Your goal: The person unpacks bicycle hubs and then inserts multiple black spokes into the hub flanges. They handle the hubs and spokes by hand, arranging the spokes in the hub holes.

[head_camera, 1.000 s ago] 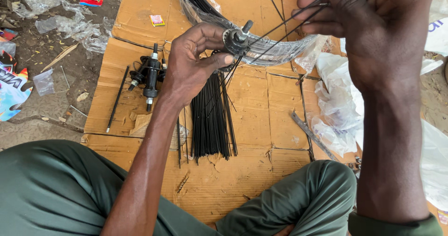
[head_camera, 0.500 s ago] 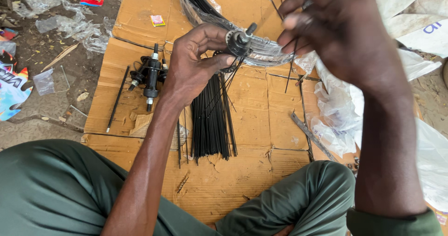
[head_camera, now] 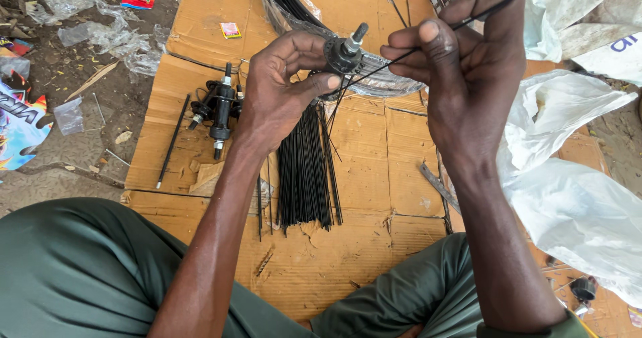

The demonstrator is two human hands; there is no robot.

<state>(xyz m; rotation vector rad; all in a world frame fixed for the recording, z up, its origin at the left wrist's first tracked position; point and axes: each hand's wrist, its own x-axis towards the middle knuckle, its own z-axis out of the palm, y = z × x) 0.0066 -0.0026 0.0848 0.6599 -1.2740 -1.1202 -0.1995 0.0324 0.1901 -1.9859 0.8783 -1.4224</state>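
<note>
My left hand (head_camera: 284, 87) grips a black wheel hub (head_camera: 343, 54) with its axle pointing up and right. A few thin spokes hang down from the hub flange. My right hand (head_camera: 468, 70) pinches a single black spoke (head_camera: 401, 54) between thumb and fingers; the spoke runs from the hub up toward the top right corner. Below the hub a bundle of black spokes (head_camera: 304, 171) lies on the cardboard (head_camera: 374, 171).
A second black hub (head_camera: 217, 107) and a loose black rod (head_camera: 172, 141) lie on the cardboard at left. A wheel rim (head_camera: 287, 4) rests at the top. White plastic bags (head_camera: 575, 177) sit at right, litter on the dirt at left. My green-trousered legs frame the bottom.
My right hand has come down and left from the top right, drawing the spoke toward the hub. The left hand still holds the hub in about the same place.
</note>
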